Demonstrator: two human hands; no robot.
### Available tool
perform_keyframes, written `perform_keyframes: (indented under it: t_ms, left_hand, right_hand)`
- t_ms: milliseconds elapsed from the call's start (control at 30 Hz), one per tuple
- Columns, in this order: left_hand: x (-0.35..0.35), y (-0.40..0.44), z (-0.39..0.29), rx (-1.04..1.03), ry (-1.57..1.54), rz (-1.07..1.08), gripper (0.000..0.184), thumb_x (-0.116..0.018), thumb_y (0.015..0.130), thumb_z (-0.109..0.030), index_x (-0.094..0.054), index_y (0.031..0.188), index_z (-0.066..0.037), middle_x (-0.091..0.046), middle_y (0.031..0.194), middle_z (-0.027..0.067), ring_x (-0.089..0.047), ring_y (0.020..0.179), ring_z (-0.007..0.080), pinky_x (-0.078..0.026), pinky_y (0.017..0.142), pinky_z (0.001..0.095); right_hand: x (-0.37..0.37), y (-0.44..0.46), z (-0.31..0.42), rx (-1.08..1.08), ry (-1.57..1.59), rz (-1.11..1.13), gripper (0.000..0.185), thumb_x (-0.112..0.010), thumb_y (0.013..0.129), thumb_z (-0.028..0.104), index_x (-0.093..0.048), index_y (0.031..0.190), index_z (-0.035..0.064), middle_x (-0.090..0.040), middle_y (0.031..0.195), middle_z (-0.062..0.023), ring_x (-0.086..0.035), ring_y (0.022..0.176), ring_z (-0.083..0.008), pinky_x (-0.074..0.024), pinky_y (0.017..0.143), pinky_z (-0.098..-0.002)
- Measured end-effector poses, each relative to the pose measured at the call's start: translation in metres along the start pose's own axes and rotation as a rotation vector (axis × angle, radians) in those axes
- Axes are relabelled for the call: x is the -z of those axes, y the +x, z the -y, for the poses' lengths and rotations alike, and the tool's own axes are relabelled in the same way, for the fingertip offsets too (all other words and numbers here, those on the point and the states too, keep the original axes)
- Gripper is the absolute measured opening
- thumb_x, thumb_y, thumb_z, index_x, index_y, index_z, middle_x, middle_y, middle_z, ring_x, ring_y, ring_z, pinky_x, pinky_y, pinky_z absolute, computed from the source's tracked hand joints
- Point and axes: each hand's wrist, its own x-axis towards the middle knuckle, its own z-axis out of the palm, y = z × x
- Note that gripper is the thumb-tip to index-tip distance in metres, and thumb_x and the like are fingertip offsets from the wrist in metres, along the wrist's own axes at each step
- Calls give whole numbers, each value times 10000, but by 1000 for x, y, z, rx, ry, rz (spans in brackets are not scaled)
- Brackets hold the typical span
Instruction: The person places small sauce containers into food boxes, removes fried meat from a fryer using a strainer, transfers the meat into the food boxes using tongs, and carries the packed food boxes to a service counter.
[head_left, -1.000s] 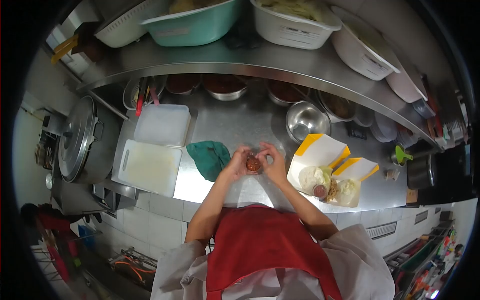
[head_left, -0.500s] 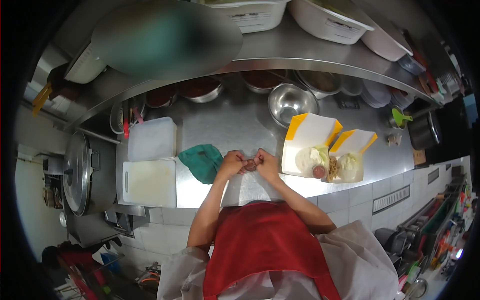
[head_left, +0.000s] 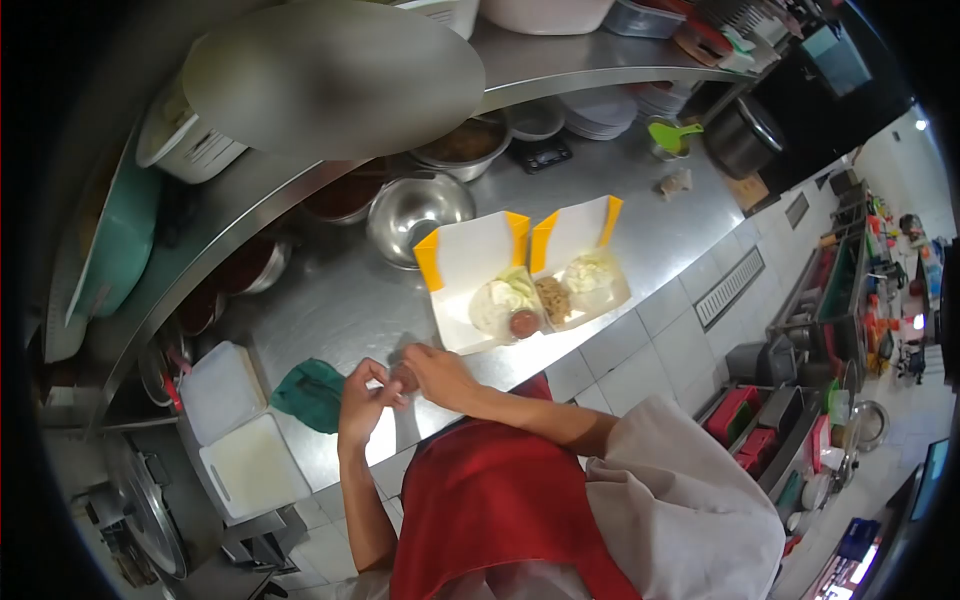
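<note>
The hands (head_left: pixel 365 398) (head_left: pixel 442 380) have shifted grip, fingers curled around the small cup (head_left: pixel 404 379); the tub's label (head_left: pixel 215 152) is illegible.

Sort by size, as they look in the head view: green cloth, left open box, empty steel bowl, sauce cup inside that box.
Left open box
Empty steel bowl
Green cloth
Sauce cup

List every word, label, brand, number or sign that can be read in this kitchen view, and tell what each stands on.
No text is readable.
White tub, upper left: printed lines, too blurred.
Small black device on the counter: markings too small.
Bright screen, lower right: too blurred.
Left open box: no lettering visible.
Right open box: no lettering visible.
</note>
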Motion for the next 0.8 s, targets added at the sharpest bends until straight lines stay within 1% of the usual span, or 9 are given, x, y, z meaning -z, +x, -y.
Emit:
perform_keyframes:
  t_ms: [67,100,133,200,333,467,633,733,800]
  left_hand:
    - [-41,-15,-30,-29,-108,195,216,-674,927,-2,-530,1087,-27,-604,978,67,-705,824,192,-588,683,296]
    - [-60,-17,-39,-44,-185,311,253,-675,945,-37,-540,1158,-23,-615,1000,77,-703,854,194,-587,720,306]
    - [-74,-12,-36,-76,-159,393,297,-669,965,-84,-527,1218,-23,-623,1030,84,-697,893,195,-578,752,314]
    - [-101,-14,-34,-124,-33,457,296,-638,1004,-178,-549,1236,-17,-656,1059,98,-676,968,191,-550,811,326]
    - [-132,-33,-4,-106,438,189,223,-608,1018,-210,-619,1126,-16,-696,968,105,-674,905,178,-541,800,321]
    - [-152,-53,87,95,295,74,217,-568,1039,-221,-628,1119,-28,-701,969,89,-668,870,196,-537,807,336]
    - [-219,-51,247,-245,285,-220,175,-556,1037,-176,-635,1102,-35,-658,1047,90,-635,1008,203,-509,897,323]
    - [-243,-58,328,-142,190,-405,193,-611,995,-183,-631,1131,-47,-639,1111,121,-623,1096,268,-503,938,357]
    - [-250,-74,319,232,659,-562,283,-623,975,-273,-630,1171,-69,-631,1168,133,-601,1149,327,-503,953,419]
  right_hand:
    - [62,-22,7,2,35,-106,168,-567,889,74,-563,1054,43,-621,900,-177,-646,804,-395,-513,668,-480]
    - [86,-39,-17,-134,-2,-119,131,-506,992,115,-593,960,22,-646,896,-153,-669,772,-313,-522,648,-421]
    - [129,-50,-16,-360,406,-258,284,-424,1075,180,-601,934,8,-685,855,-127,-681,734,-228,-528,652,-365]
    - [197,-78,-72,-453,-43,-535,295,-418,1090,222,-579,983,0,-688,741,-100,-685,687,-211,-533,669,-356]
    - [273,-117,-163,-469,-286,-640,172,-501,1049,160,-563,980,15,-664,745,-182,-677,672,-319,-518,635,-395]
    - [292,-131,-196,-519,-257,-485,143,-526,1032,155,-567,1004,21,-657,777,-221,-676,733,-400,-516,664,-446]
    - [305,-137,-200,-517,-521,-358,128,-585,999,153,-586,1050,36,-652,823,-210,-675,763,-382,-502,651,-466]
    - [331,-138,-156,-403,-492,-414,173,-604,986,170,-581,1071,21,-655,922,-197,-669,788,-386,-510,655,-463]
    - [328,-151,-144,-342,-396,-295,204,-615,977,169,-589,1086,-1,-661,961,-187,-668,796,-377,-515,665,-454]
